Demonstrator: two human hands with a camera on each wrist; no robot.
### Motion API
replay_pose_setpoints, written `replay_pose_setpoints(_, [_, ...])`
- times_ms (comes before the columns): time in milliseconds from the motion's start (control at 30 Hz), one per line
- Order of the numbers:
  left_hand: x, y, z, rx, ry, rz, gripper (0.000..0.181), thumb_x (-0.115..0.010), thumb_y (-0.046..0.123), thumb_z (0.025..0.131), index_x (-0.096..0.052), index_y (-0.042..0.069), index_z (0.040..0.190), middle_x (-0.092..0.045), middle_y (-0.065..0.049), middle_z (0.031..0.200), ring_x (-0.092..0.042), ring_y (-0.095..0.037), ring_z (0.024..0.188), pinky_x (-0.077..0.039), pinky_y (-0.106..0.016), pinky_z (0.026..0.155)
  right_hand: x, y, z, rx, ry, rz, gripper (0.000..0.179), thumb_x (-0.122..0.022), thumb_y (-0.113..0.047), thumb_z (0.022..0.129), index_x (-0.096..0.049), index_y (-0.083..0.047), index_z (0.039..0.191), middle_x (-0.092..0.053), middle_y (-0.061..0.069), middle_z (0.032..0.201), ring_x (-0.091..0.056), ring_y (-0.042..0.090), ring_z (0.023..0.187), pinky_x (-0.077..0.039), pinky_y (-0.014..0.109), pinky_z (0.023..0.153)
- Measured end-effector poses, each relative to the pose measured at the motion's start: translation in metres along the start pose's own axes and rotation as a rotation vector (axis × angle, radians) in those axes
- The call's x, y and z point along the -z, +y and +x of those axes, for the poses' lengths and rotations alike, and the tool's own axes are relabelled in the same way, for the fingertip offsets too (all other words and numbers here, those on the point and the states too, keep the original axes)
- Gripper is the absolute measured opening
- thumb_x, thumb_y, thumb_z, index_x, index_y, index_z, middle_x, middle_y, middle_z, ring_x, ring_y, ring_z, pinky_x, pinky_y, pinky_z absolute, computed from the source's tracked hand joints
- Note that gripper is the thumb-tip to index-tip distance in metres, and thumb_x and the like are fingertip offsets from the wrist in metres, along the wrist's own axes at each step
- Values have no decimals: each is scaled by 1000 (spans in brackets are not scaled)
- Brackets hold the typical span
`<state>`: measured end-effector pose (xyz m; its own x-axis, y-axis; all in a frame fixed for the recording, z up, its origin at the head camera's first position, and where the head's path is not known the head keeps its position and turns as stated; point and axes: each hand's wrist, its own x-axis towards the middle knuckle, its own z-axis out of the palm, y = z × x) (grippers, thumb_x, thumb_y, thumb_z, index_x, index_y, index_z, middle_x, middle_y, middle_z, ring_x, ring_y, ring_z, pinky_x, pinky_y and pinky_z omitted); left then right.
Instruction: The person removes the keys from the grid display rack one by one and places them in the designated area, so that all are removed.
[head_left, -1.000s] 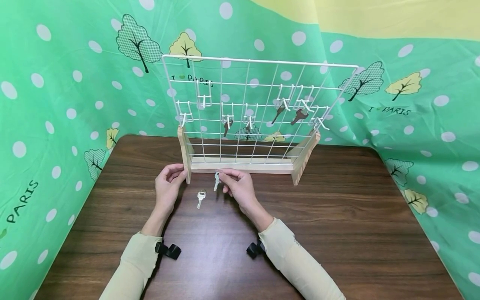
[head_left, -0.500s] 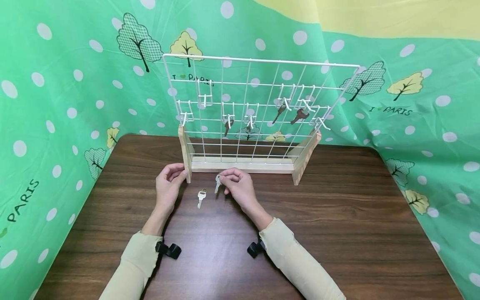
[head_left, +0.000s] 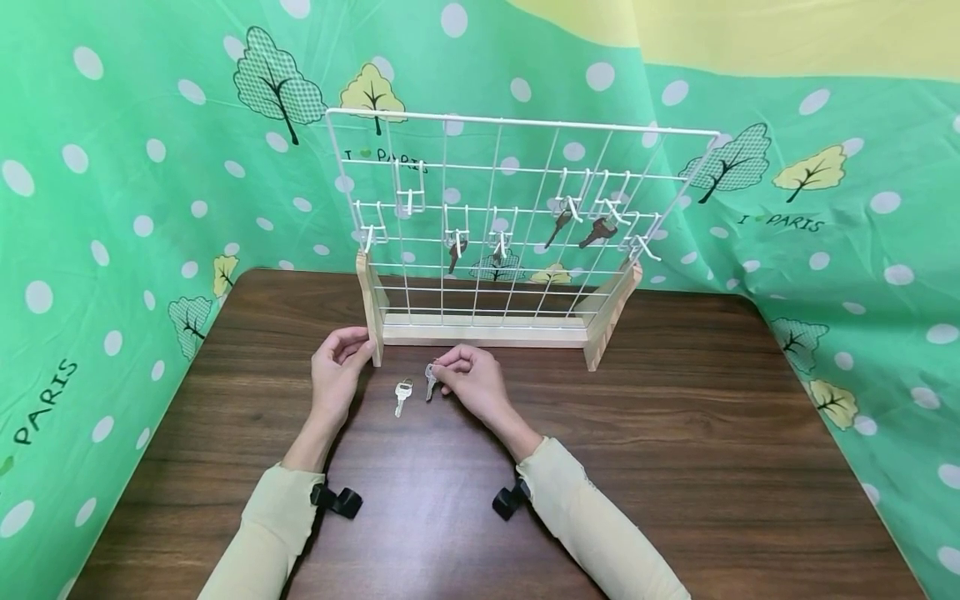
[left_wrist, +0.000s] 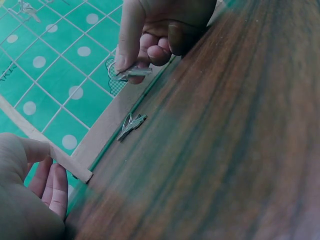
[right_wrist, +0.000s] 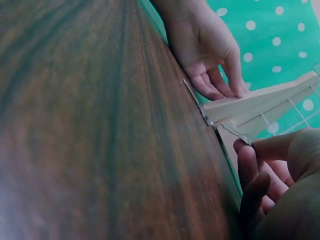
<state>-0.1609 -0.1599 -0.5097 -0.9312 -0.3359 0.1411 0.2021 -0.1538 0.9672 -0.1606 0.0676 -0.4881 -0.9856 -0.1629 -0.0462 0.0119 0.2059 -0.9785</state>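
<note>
Between its thumb and fingertips my right hand (head_left: 478,383) pinches a silver key (head_left: 431,382), its blade pointing down just above the table. That same key (left_wrist: 136,73) shows in the left wrist view under the fingers. A second silver key (head_left: 402,398) lies on the table to the left, between the hands. My left hand (head_left: 335,375) grips the left wooden leg (head_left: 372,333) of a white wire grid rack (head_left: 472,289). In the right wrist view, the left hand (right_wrist: 212,55) has fingers on that leg.
Several white hooks sit on the grid, among them an upper left hook (head_left: 409,200). Dark keys hang from some, such as a brown key (head_left: 597,232) at the right. The dark wooden table (head_left: 712,433) meets a green dotted cloth (head_left: 112,250) behind.
My right hand has come slightly toward me with the pinched key, which now sits lower and nearer the key on the table. The left hand stays on the rack's leg.
</note>
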Motion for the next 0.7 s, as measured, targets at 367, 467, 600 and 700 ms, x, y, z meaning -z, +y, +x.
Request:
replay_pose_setpoints(367, [-1,1,0,5,-2,9,28,-73,-16,98,-62,-25,122,-74,10,99,-71,-5,93,-59,-15,86,-1,2,-2,39,-47,-69,5,-83,-2,97,-80,-3,94,-82,9,83,-67,9,60,-53,18,57])
replay_pose_setpoints(467, [-1,2,0,9,-2,7,27,-73,-15,98,-63,-24,122,-75,9,99,-71,-7,94,-59,-16,86,-1,4,-2,74,-45,-135,5,-87,-3,95,-82,-5,93,-81,5,81,-65,4,61,-51,16,57])
replay_pose_setpoints(600, [0,2,0,16,1,5,26,-74,-14,98,-64,-22,120,-75,9,99,-72,-9,96,-60,-16,86,-2,3,-2,119,-28,-222,7,-90,-7,92,-84,-10,91,-79,-1,81,-59,0,60,-46,16,56])
replay_pose_setpoints(700, [0,1,0,15,-1,4,26,-75,-14,97,-65,-22,120,-75,8,99,-73,-11,97,-60,-16,86,-2,5,-2,145,-25,-263,6,-91,-10,92,-86,-11,91,-79,-2,80,-55,0,57,-43,17,53])
